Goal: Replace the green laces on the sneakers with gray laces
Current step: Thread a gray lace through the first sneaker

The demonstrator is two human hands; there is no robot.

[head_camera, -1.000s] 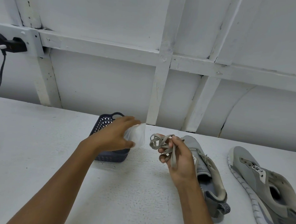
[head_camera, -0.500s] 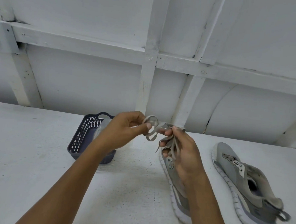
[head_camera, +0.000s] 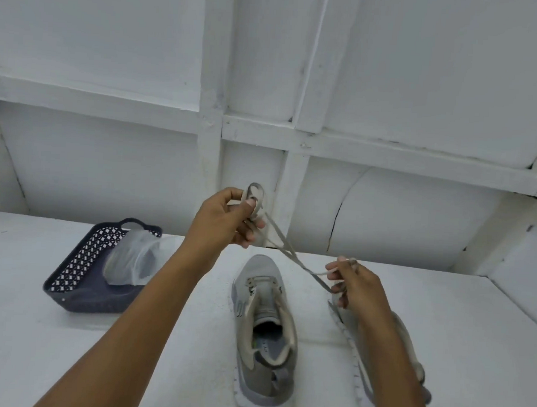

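Two hands hold one gray lace (head_camera: 289, 251) tight above a gray sneaker (head_camera: 264, 327).

A dark basket (head_camera: 79, 290) with a clear plastic bag (head_camera: 133, 261) in it sits on the white table (head_camera: 20, 346), down and to the left of the left fingers. The left hand (head_camera: 226, 219) is up high, with its thumb and fingers pinching a small bunch of lace loops. From there the lace slants down to the right hand (head_camera: 359, 286), whose fingertips pinch the other end. The sneaker stands on the table under the lace, between the two hands. A second sneaker (head_camera: 346, 327) lies under the right fingers, mostly hidden by the arm.
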